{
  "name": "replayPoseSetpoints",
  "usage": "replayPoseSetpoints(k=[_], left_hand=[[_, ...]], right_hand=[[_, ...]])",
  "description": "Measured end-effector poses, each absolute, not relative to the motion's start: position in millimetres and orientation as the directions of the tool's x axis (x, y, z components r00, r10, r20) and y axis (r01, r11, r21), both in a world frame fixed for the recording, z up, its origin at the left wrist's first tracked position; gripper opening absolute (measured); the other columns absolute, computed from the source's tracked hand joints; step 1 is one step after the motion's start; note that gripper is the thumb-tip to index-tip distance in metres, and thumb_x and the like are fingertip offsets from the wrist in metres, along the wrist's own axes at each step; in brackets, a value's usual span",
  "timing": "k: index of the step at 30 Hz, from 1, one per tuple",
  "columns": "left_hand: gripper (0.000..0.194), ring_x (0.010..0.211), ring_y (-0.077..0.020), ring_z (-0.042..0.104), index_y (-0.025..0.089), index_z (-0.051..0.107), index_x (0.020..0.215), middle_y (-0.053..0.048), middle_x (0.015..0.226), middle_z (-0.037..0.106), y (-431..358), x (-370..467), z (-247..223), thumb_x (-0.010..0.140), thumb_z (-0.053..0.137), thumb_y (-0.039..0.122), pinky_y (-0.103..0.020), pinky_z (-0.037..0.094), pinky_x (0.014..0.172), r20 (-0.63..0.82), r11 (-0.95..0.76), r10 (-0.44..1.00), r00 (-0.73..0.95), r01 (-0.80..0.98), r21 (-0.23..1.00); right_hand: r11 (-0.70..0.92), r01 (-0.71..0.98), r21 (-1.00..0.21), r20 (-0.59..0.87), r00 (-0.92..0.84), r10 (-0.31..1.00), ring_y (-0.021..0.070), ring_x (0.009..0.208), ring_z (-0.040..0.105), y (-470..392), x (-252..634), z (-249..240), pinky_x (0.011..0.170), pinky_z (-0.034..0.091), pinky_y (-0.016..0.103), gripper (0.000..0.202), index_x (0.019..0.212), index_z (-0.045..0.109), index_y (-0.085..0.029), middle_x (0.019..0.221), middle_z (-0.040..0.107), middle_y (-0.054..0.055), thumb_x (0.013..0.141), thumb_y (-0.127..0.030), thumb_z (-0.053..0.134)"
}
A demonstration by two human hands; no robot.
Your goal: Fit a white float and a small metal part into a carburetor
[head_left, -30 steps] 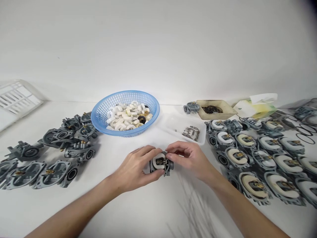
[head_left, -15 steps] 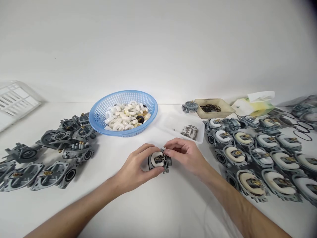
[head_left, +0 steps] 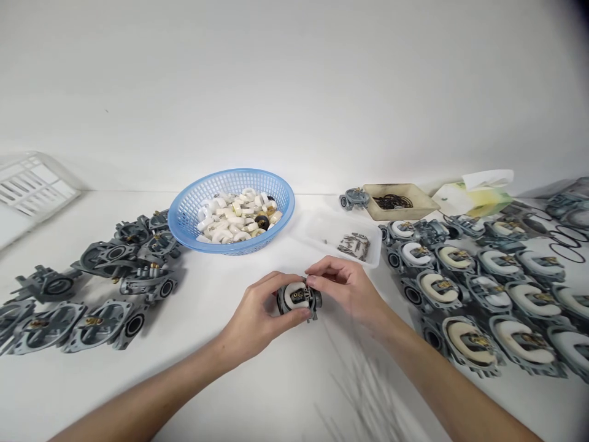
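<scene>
In the middle of the table, my left hand (head_left: 260, 310) is closed around a small carburetor body (head_left: 316, 299), thumb at the near side and fingers at the far side. Its open bowl side faces up, showing a white C-shaped float (head_left: 289, 297) and brass parts inside. My right hand (head_left: 346, 287) is at the upper right edge of the carburetor, with thumb and index finger pinched together. Whatever lies between those fingertips is too small to make out. Just beyond the right hand stands a clear plastic tray (head_left: 317, 227) with small metal pins (head_left: 354, 245).
A blue basket (head_left: 177, 230) of white floats (head_left: 230, 221) stands behind my hands. Carburetor bodies without floats (head_left: 101, 325) lie at left. Rows of carburetors with floats (head_left: 469, 344) fill the right. Farther back is a beige tray (head_left: 400, 213) with black rings (head_left: 393, 201).
The whole view has shifted slightly. The left thumb reaches a little farther across the carburetor, and the right fingertips remain pinched at its upper edge.
</scene>
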State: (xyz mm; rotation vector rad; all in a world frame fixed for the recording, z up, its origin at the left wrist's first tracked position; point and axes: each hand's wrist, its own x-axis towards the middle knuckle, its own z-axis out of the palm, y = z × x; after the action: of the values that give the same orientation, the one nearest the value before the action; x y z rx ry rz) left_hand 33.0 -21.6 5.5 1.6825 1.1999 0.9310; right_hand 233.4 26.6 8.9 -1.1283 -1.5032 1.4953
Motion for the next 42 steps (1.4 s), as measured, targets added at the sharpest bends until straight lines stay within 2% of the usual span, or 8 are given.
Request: replayPoseSetpoints(k=[6, 12, 15, 18, 20, 23, 31, 42], left_hand=[[0.035, 0.09, -0.0193, 0.064, 0.029, 0.071, 0.116, -0.003, 0.104, 0.07, -21.0, 34.6, 4.3, 0.082, 0.079, 0.031, -0.029, 0.051, 0.075, 0.119, -0.198, 0.963, 0.241, 0.334, 0.922], [0.035, 0.095, -0.0209, 0.065, 0.027, 0.07, 0.116, -0.004, 0.106, 0.07, -20.4, 35.9, 1.6, 0.082, 0.079, 0.031, -0.033, 0.052, 0.085, 0.187, -0.263, 0.954, 0.236, 0.346, 0.901], [0.034, 0.094, -0.0199, 0.065, 0.027, 0.07, 0.115, -0.003, 0.104, 0.07, -20.1, 36.3, 0.8, 0.082, 0.079, 0.03, -0.031, 0.052, 0.085, 0.206, -0.279, 0.951, 0.231, 0.354, 0.893], [0.032, 0.092, -0.0194, 0.064, 0.027, 0.071, 0.113, -0.002, 0.101, 0.069, -19.0, 35.4, 0.7, 0.082, 0.079, 0.03, -0.03, 0.052, 0.082, 0.209, -0.281, 0.951, 0.227, 0.359, 0.89], [0.031, 0.091, -0.0196, 0.064, 0.026, 0.071, 0.111, -0.002, 0.1, 0.07, -17.7, 33.5, 1.0, 0.082, 0.079, 0.03, -0.031, 0.052, 0.082, 0.201, -0.276, 0.952, 0.231, 0.358, 0.892], [0.031, 0.094, -0.02, 0.065, 0.026, 0.071, 0.112, -0.003, 0.103, 0.071, -15.0, 29.2, 1.9, 0.082, 0.078, 0.028, -0.031, 0.052, 0.084, 0.183, -0.267, 0.947, 0.264, 0.331, 0.905], [0.03, 0.101, -0.0213, 0.065, 0.025, 0.072, 0.112, -0.005, 0.109, 0.069, -12.5, 23.0, 2.5, 0.082, 0.079, 0.028, -0.032, 0.052, 0.088, 0.184, -0.279, 0.934, 0.306, 0.301, 0.912], [0.03, 0.101, -0.021, 0.064, 0.024, 0.073, 0.11, -0.005, 0.109, 0.067, -10.6, 21.5, 3.2, 0.083, 0.08, 0.032, -0.032, 0.052, 0.09, 0.237, -0.343, 0.92, 0.312, 0.348, 0.872]], right_hand=[[-0.039, 0.088, -0.995, -0.068, -0.362, 0.93, 0.0148, 0.08, 0.061, 25.9, 231.8, 9.6, 0.072, 0.047, 0.027, 0.016, 0.087, 0.075, -0.02, 0.094, 0.067, 0.003, 0.081, -0.035, 0.073], [-0.018, 0.12, -0.993, -0.062, -0.368, 0.928, 0.0153, 0.08, 0.059, 26.7, 231.9, 11.2, 0.071, 0.047, 0.028, 0.018, 0.085, 0.076, -0.019, 0.1, 0.065, 0.004, 0.083, -0.036, 0.069], [0.031, 0.192, -0.981, -0.044, -0.373, 0.927, 0.0183, 0.09, 0.062, 28.4, 235.9, 13.1, 0.076, 0.049, 0.03, 0.017, 0.088, 0.078, -0.021, 0.106, 0.065, 0.005, 0.085, -0.032, 0.065], [0.098, 0.268, -0.958, -0.038, -0.46, 0.887, 0.0213, 0.107, 0.062, 29.6, 244.9, 18.3, 0.094, 0.047, 0.035, 0.02, 0.102, 0.077, -0.026, 0.117, 0.066, 0.004, 0.088, -0.027, 0.063], [0.135, 0.278, -0.951, -0.047, -0.562, 0.826, 0.0232, 0.119, 0.059, 29.4, 251.6, 22.2, 0.106, 0.043, 0.039, 0.03, 0.117, 0.072, -0.028, 0.126, 0.065, 0.004, 0.088, -0.028, 0.067], [0.147, 0.265, -0.953, -0.067, -0.656, 0.752, 0.025, 0.126, 0.056, 26.6, 257.4, 26.0, 0.109, 0.043, 0.043, 0.046, 0.132, 0.062, -0.029, 0.133, 0.063, 0.005, 0.088, -0.033, 0.07], [0.161, 0.272, -0.949, -0.035, -0.595, 0.803, 0.0231, 0.116, 0.062, 19.0, 250.6, 23.9, 0.102, 0.048, 0.041, 0.035, 0.126, 0.066, -0.031, 0.12, 0.069, 0.003, 0.091, -0.029, 0.067], [0.163, 0.28, -0.946, -0.037, -0.594, 0.803, 0.021, 0.115, 0.061, 17.0, 249.1, 25.7, 0.102, 0.047, 0.039, 0.032, 0.121, 0.066, -0.028, 0.118, 0.069, 0.001, 0.09, -0.03, 0.069]])
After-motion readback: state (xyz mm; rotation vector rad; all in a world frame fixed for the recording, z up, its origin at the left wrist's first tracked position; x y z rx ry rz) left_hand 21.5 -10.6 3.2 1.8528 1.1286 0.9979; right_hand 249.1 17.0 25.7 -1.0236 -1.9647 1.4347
